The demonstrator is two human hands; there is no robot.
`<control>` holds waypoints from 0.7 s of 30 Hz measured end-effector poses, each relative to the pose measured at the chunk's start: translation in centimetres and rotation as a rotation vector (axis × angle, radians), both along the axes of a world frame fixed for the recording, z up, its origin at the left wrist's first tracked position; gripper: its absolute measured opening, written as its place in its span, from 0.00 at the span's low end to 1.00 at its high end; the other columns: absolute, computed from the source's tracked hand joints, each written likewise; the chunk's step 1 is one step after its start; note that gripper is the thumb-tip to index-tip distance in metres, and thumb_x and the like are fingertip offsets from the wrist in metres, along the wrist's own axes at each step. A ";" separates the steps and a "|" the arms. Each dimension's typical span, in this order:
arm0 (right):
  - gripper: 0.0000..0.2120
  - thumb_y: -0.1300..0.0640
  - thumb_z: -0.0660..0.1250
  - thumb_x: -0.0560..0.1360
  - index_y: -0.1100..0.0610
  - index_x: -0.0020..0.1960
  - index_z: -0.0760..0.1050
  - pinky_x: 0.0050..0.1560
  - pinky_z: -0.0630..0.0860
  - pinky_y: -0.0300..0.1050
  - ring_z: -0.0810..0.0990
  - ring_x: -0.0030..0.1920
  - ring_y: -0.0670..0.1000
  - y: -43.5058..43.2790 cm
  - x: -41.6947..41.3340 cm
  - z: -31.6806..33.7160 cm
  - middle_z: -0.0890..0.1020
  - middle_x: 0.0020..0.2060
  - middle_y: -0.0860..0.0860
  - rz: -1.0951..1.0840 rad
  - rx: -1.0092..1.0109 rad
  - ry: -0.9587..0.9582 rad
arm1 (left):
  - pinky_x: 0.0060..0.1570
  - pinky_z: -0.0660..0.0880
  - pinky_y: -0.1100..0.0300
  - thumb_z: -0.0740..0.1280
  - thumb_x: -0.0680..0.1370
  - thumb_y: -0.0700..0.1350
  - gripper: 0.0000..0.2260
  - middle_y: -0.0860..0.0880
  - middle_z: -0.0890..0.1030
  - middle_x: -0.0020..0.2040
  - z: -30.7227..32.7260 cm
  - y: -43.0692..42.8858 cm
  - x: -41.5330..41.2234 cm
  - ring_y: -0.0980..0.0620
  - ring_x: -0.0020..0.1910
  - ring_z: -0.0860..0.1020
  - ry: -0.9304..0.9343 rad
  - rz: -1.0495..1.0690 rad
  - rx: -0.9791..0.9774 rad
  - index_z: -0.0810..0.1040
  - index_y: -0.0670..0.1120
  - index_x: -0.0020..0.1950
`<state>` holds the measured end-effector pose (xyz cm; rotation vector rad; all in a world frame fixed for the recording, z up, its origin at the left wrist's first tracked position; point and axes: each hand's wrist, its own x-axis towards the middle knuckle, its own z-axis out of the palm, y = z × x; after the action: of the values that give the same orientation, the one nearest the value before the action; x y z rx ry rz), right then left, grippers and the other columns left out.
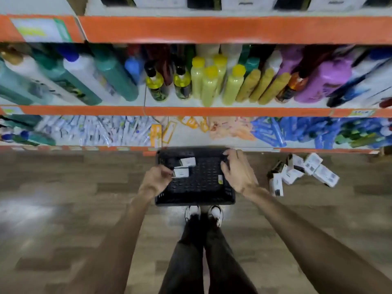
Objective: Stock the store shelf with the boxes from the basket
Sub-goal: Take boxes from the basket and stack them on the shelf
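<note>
Two bare arms reach down to a black plastic basket (195, 187) with a holey grid bottom, sitting on the wood floor (63, 187). Left hand (156, 179) pinches a small white box (180, 172). Another box (187, 161) lies inside. Right hand (237, 170) curls over the basket's rim. More boxes (301, 170) lie scattered on the floor.

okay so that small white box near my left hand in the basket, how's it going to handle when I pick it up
The small white box looks like thin carton, so probably light and fairly stiff, though a hard squeeze might dent it. Its flat faces suggest it won't roll and should slide on the black basket floor. The left hand spans it easily, so one hand should do.
</note>
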<state>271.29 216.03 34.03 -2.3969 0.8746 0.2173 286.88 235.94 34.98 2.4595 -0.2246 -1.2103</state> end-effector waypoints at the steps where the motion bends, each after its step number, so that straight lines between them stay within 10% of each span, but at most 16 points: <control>1: 0.16 0.54 0.60 0.80 0.58 0.66 0.68 0.57 0.71 0.49 0.72 0.61 0.56 0.7 0.0 -2.9 0.72 0.58 0.56 0.009 0.036 0.034 | 0.58 0.72 0.58 0.64 0.78 0.40 0.10 0.43 0.83 0.56 -3.0 0.5 -0.3 0.44 0.59 0.79 0.002 0.013 0.020 0.82 0.44 0.56; 11: 0.21 0.54 0.66 0.77 0.58 0.67 0.66 0.61 0.70 0.52 0.69 0.64 0.58 4.3 3.5 -36.6 0.70 0.63 0.56 0.146 0.174 0.260 | 0.46 0.76 0.53 0.68 0.72 0.39 0.11 0.42 0.75 0.41 -37.1 4.8 -1.0 0.43 0.43 0.77 0.172 0.325 0.150 0.69 0.48 0.34; 14: 0.23 0.54 0.66 0.77 0.59 0.69 0.65 0.62 0.69 0.51 0.67 0.66 0.58 4.3 5.0 -44.9 0.70 0.66 0.56 0.207 0.146 0.296 | 0.49 0.77 0.53 0.68 0.77 0.42 0.01 0.43 0.77 0.46 -45.2 5.0 -0.5 0.46 0.46 0.77 0.286 0.543 0.109 0.76 0.45 0.46; 21: 0.32 0.56 0.68 0.75 0.59 0.74 0.57 0.66 0.67 0.57 0.60 0.71 0.59 3.5 9.4 -59.4 0.62 0.72 0.56 0.341 0.083 0.327 | 0.51 0.79 0.53 0.67 0.77 0.56 0.22 0.44 0.78 0.53 -59.5 3.3 3.8 0.46 0.53 0.79 0.429 0.936 0.121 0.74 0.44 0.65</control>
<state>280.74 219.52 -25.40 -2.4565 0.5704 0.7791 290.70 239.26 -24.50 1.8865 1.0151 -1.2370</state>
